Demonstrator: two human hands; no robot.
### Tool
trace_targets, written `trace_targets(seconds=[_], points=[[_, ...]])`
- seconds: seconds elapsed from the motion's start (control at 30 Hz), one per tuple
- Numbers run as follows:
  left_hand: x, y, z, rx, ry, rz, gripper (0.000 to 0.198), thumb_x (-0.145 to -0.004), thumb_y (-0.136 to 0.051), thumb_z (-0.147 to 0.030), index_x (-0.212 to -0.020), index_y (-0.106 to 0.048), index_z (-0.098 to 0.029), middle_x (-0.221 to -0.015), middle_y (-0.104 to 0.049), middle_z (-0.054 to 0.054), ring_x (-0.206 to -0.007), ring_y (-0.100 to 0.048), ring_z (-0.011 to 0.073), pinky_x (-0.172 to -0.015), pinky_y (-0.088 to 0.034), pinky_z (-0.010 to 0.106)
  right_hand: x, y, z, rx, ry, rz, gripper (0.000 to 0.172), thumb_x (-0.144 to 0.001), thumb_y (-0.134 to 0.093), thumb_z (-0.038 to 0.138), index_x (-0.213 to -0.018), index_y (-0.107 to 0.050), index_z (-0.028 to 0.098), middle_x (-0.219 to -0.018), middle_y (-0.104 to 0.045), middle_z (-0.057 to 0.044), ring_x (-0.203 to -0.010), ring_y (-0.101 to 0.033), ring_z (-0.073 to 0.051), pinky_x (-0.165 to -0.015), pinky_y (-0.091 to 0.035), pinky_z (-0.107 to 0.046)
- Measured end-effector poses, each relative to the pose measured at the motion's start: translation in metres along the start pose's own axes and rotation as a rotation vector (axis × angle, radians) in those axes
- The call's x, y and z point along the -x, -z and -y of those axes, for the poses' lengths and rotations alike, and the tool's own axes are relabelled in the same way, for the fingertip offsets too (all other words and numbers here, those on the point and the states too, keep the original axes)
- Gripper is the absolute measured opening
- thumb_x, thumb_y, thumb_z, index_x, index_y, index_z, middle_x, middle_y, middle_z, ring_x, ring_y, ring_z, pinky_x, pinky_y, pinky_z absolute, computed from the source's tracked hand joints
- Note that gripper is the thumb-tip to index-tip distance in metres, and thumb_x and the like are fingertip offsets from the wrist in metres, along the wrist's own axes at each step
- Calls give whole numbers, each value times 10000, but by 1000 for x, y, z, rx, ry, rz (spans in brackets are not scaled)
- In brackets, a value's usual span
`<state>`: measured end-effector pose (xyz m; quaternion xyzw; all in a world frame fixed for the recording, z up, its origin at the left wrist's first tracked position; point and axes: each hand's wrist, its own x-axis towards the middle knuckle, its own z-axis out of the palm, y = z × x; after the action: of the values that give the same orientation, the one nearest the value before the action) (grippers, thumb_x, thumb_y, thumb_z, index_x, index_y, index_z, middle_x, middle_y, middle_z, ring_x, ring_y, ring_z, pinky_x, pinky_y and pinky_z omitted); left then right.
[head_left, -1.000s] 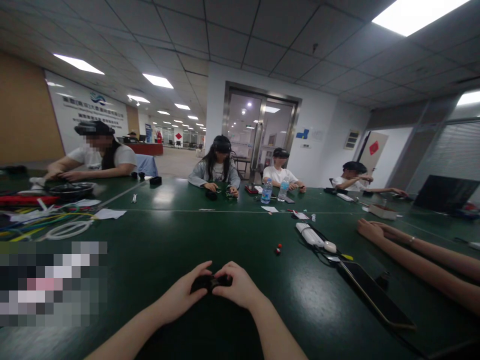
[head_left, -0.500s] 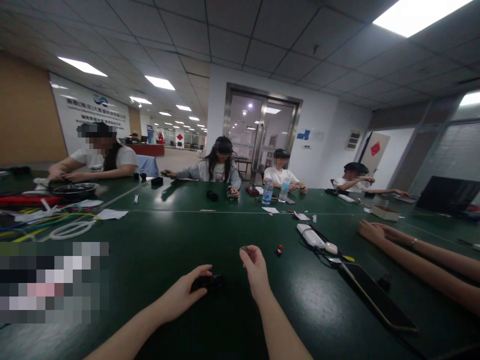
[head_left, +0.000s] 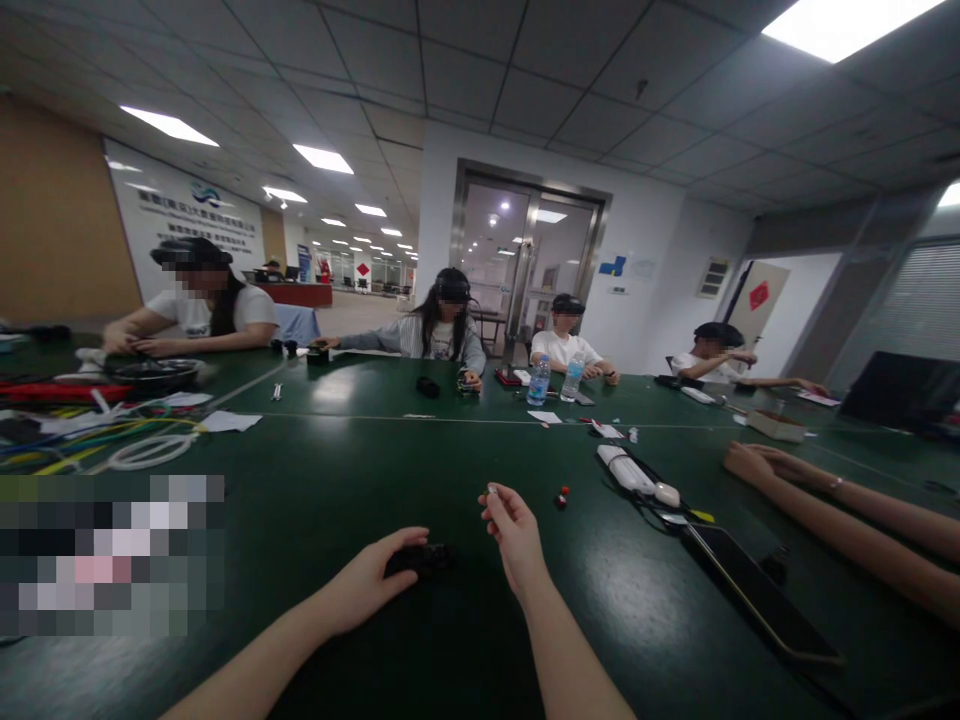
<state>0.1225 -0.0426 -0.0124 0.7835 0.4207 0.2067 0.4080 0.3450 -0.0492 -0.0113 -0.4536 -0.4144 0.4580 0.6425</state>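
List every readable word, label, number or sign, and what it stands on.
"大数据科技有限公司": wall sign, upper line, its start blurred; smaller lines unreadable.
Water bottles: labels too small.
Glass door: lettering too blurred.
Red diamond decoration: too blurred.
Black object in left hand: none legible.

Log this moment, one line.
left hand: gripping black object | right hand: pinching tiny light piece | red-and-black piece: on green table

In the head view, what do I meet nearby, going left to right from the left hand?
Left hand → black object → right hand → small red-topped object → long white device → dark-screened phone or tablet.
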Motion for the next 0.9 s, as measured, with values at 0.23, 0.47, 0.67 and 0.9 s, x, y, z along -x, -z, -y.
trace_targets(seconds=[0.23,0.47,0.67,0.9], points=[[1,1,1,18,11,15,504,-749,-519,-296,-1235,-383,-296,-1256,-478,-18,-1180,-405,175,-1014,-287,343,2,-2,5,-57,-20,-12,400,-670,-618,397,-1025,-551,226,-849,-619,-37,-642,-532,-127,-544,-389,-246],[0,0,4,8,-8,-17,514,-732,-538,-282,-1226,-400,-293,-1256,-479,-10,-1168,-416,188,-1012,-284,356,-1,1,2,-132,-59,-64,391,-618,-675,360,-968,-583,212,-874,-625,-44,-682,-555,-137,-552,-416,-246],[-1,-2,9,29,-39,-54,530,-706,-545,-221,-1217,-416,-270,-1247,-482,8,-1138,-443,174,-1008,-296,342,-4,5,-1,-178,-146,-76,344,-646,-650,379,-935,-608,198,-916,-629,-51,-723,-579,-144,-598,-460,-253],[-2,-2,3,24,-48,-60,513,-694,-536,-211,-1197,-446,-251,-1249,-482,25,-1137,-440,187,-1013,-288,365,-4,4,-4,-234,-192,-34,399,-582,-721,254,-954,-590,194,-947,-633,-49,-806,-599,-158,-742,-483,-290]])
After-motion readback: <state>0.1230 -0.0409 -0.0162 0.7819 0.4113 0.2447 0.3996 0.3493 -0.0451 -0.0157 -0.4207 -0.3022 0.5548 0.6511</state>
